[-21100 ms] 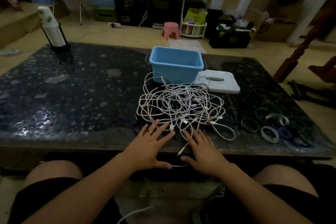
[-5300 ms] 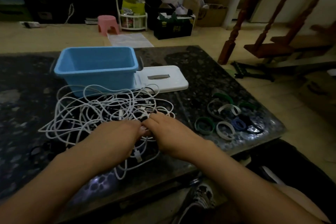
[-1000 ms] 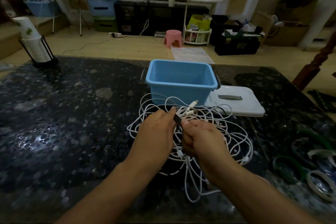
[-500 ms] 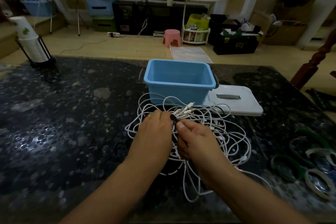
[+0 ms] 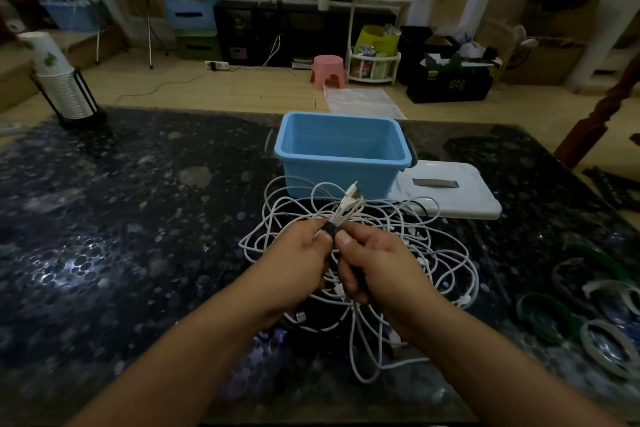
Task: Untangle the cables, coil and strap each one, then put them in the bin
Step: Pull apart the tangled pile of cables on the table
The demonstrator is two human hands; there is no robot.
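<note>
A tangle of white cables lies on the dark speckled table, just in front of the blue bin. My left hand and my right hand meet above the tangle. Both pinch a small dark piece where several white plug ends are bunched together, pointing up and away from me. Cable loops hang from under both hands down to the table. The inside of the bin shows only its blue floor.
The bin's white lid lies flat to its right. Green, white and blue straps are scattered at the table's right side. A stack of paper cups in a black stand sits at the far left corner.
Both hands have lifted the bunched plug ends a little higher, and the plugs now point more steeply upward. The grip stays the same.
</note>
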